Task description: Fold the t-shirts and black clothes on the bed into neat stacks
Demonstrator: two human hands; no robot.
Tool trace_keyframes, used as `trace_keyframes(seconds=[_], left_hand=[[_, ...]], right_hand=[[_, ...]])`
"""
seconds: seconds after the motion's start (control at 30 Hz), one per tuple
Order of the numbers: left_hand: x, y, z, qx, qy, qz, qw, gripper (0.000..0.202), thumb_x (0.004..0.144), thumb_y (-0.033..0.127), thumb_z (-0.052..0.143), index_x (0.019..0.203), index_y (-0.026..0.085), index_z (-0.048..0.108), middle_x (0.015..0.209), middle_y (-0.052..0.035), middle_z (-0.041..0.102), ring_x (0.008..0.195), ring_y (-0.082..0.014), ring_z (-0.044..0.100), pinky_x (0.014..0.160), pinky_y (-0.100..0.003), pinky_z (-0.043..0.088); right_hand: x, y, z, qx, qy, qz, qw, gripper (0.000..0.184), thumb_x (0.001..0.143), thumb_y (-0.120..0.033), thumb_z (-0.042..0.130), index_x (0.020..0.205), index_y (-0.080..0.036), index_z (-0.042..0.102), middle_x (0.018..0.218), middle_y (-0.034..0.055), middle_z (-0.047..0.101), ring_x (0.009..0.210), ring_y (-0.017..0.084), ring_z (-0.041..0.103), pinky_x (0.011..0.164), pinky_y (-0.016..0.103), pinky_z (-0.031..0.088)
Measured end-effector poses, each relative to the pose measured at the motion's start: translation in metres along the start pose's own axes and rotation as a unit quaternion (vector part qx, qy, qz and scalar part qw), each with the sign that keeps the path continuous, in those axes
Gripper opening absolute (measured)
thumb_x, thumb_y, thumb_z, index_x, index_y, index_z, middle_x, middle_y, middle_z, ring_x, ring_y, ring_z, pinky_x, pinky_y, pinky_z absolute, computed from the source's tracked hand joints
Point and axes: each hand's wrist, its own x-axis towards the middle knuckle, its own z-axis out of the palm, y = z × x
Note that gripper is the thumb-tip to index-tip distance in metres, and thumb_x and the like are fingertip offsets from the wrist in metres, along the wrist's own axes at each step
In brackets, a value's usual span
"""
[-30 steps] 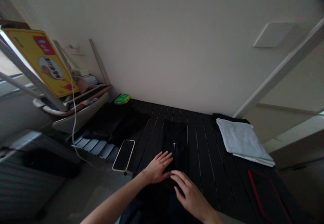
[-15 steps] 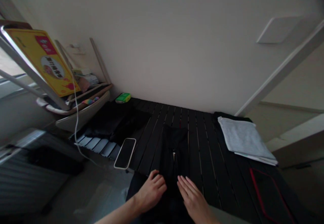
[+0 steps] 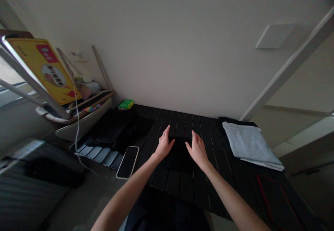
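A black folded garment [image 3: 179,158] lies on the black slatted table [image 3: 202,184] in front of me, its outline hard to make out against the dark slats. My left hand [image 3: 165,143] is at its far left corner, fingers stretched forward and thumb apart. At the far right corner is my right hand [image 3: 197,147], with fingers extended and the thumb pointing inward. Both hands seem to touch the cloth at its far edge, but neither is closed round it.
Left of the garment lie a white-edged phone [image 3: 127,162] and a dark cloth pile [image 3: 112,128]. A green packet [image 3: 125,104] sits at the back. Folded grey cloth [image 3: 245,140] and a red-edged dark tablet-like object [image 3: 278,199] are on the right. A chair [image 3: 86,125] stands left.
Both hands have moved forward from the near end of the garment to its far edge. The near part has been folded over, so the garment is shorter and its zip is hidden.
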Motion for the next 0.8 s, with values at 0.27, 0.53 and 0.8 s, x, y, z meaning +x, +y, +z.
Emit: trace_keyframes(seconds=[0.27, 0.53, 0.8], left_hand=[[-0.059, -0.015, 0.06, 0.21, -0.029, -0.046, 0.976, 0.057, 0.091, 0.043, 0.046, 0.145, 0.033, 0.034, 0.154, -0.0082, 0.027, 0.141, -0.0366, 0.02, 0.11, -0.057, 0.024], [-0.064, 0.015, 0.051, 0.208, -0.057, -0.155, 0.964, 0.045, 0.093, 0.023, 0.039, 0.138, 0.024, 0.047, 0.141, -0.0148, 0.044, 0.123, -0.0304, 0.046, 0.099, -0.046, 0.039], [-0.067, 0.06, 0.05, 0.027, -0.142, -0.115, 0.983, 0.055, 0.081, 0.0, 0.034, 0.132, 0.012, 0.052, 0.139, -0.0151, 0.041, 0.115, -0.0198, 0.057, 0.098, -0.024, 0.043]], right_hand=[[-0.058, 0.011, 0.07, -0.156, -0.07, 0.009, 0.985, 0.056, 0.093, -0.047, 0.041, 0.145, -0.028, 0.035, 0.153, 0.0171, 0.026, 0.141, 0.04, 0.016, 0.107, 0.061, 0.017], [-0.057, 0.013, 0.068, -0.108, -0.111, 0.02, 0.988, 0.051, 0.094, -0.037, 0.038, 0.144, -0.025, 0.038, 0.144, 0.0096, 0.044, 0.135, 0.028, 0.035, 0.107, 0.046, 0.028], [-0.068, 0.023, 0.024, -0.131, -0.111, 0.0, 0.985, 0.065, 0.083, 0.001, 0.027, 0.142, -0.023, 0.041, 0.143, 0.0089, 0.046, 0.116, 0.02, 0.052, 0.094, 0.036, 0.037]])
